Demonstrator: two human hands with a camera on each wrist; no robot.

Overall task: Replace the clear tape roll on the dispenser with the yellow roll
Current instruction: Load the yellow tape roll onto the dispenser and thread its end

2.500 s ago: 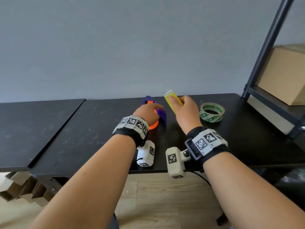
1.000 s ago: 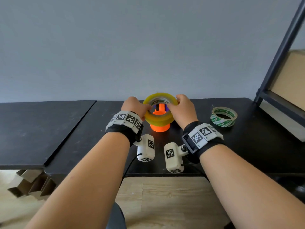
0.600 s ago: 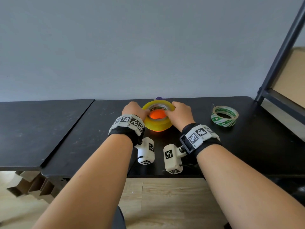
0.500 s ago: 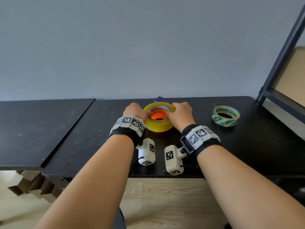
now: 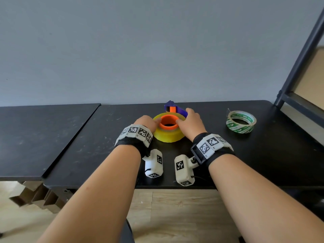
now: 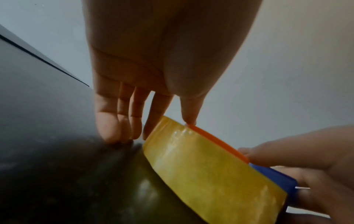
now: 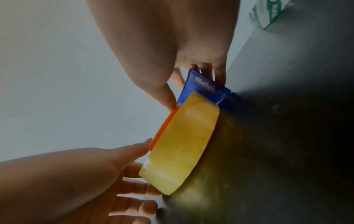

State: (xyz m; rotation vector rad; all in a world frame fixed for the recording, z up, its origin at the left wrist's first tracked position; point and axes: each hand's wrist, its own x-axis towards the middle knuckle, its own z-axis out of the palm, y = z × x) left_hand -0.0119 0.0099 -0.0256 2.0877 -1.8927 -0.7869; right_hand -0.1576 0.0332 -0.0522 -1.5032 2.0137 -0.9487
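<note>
- Both hands at the yellow roll (image 5: 168, 134), one either side of it. Left hand (image 5: 147, 123): thumb tip on the top edge where roll meets the orange hub (image 5: 169, 122); fingers straight, pointing down beside the roll's left wall, tips on the surface (image 5: 87, 137). Fingers extended, not curled round anything.
- Right hand (image 5: 191, 124): thumb tip on the orange rim at the right side; fingers reach past the roll onto the blue dispenser body (image 5: 177, 109). Right wrist view shows those fingers lying along the blue plate, loosely bent; a firm grip on it cannot be confirmed.
- Yellow roll lies flat on the black surface, seated around the orange hub; the hub's rim stands slightly above the roll's top face.
- Blue dispenser body lies behind and to the right of the roll, touching it; an orange piece shows in its far end.
- Clear tape roll (image 5: 241, 121), green print on its core, lies flat on the surface well to the right of the dispenser, apart from both hands. A short loose end sticks up at its left edge.
- A second black tabletop (image 5: 35, 130) butts against the left side.
- Dark metal shelf frame (image 5: 301, 55) stands at the right edge.
- Grey wall (image 5: 140, 50) behind.
</note>
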